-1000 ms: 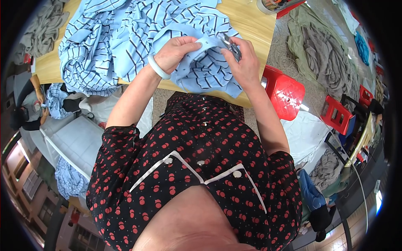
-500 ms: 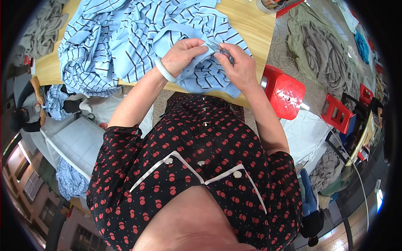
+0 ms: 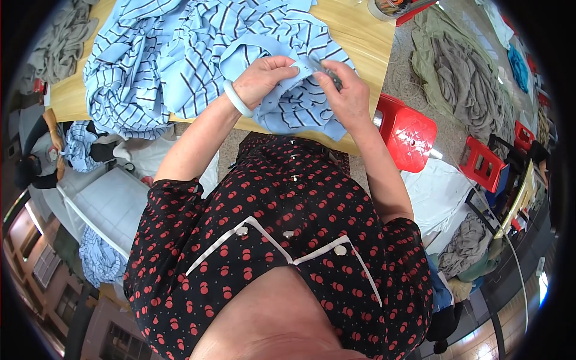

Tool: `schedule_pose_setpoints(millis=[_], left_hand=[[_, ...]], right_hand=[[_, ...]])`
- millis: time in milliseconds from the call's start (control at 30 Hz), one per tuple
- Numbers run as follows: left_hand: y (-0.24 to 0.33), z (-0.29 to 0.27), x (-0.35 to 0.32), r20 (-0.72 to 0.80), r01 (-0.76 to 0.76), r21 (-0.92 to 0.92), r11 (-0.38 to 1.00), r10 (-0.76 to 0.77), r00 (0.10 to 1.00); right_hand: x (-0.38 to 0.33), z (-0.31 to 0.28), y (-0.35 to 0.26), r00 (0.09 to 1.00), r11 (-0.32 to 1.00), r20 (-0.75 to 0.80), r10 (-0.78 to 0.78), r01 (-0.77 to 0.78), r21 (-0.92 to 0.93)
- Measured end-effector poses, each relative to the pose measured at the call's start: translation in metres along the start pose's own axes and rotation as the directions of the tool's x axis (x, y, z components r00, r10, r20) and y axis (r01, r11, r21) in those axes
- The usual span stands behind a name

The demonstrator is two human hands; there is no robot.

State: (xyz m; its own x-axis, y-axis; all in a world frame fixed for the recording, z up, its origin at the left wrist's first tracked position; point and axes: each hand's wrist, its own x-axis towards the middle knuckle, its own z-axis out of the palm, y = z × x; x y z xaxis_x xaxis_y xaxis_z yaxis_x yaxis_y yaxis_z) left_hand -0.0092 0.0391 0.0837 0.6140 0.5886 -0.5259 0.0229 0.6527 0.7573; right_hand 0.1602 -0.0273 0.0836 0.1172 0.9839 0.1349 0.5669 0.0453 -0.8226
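Note:
Light blue garments with dark and white stripes [image 3: 192,72] lie heaped over the wooden table in front of me. My left hand [image 3: 261,81] is closed, its thumb and fingers pinching a plain light blue band [image 3: 305,66] of the nearest garment. A pale bangle [image 3: 237,99] circles that wrist. Close beside the band, my right hand [image 3: 348,99] is closed around small dark thread snips [image 3: 336,79]. Their blades are blurred and point toward the cloth, and my fingers partly cover them. Whether the blades touch the band I cannot tell.
The table's [image 3: 363,36] right edge runs just past my right hand. A container of small tools [image 3: 387,8] stands at its far right corner. Red stools [image 3: 414,135] and grey cloth heaps [image 3: 465,78] lie to the right. Leftward are a white-framed cart [image 3: 108,198] and another person [image 3: 39,162].
My right hand with the snips has shifted slightly to the right, away from the band. My left hand keeps its pinch on the cloth, almost unmoved.

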Motion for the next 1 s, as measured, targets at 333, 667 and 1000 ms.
schedule_pose_setpoints(millis=[333,667,1000], left_hand=[[0.0,0.006,0.001,-0.01,-0.044,-0.007,0.999,0.044,0.999],[-0.005,-0.011,0.009,0.052,-0.037,0.283,0.958,0.023,0.998],[-0.018,0.003,0.004,-0.019,-0.253,0.149,0.956,0.258,0.966]], right_hand=[[0.001,0.001,0.005,0.998,0.996,-0.005,0.062,-0.061,0.065],[0.006,0.005,0.009,0.952,0.868,0.213,0.22,-0.291,0.402],[0.024,-0.007,0.006,0.969,0.792,0.049,0.243,-0.228,0.567]])
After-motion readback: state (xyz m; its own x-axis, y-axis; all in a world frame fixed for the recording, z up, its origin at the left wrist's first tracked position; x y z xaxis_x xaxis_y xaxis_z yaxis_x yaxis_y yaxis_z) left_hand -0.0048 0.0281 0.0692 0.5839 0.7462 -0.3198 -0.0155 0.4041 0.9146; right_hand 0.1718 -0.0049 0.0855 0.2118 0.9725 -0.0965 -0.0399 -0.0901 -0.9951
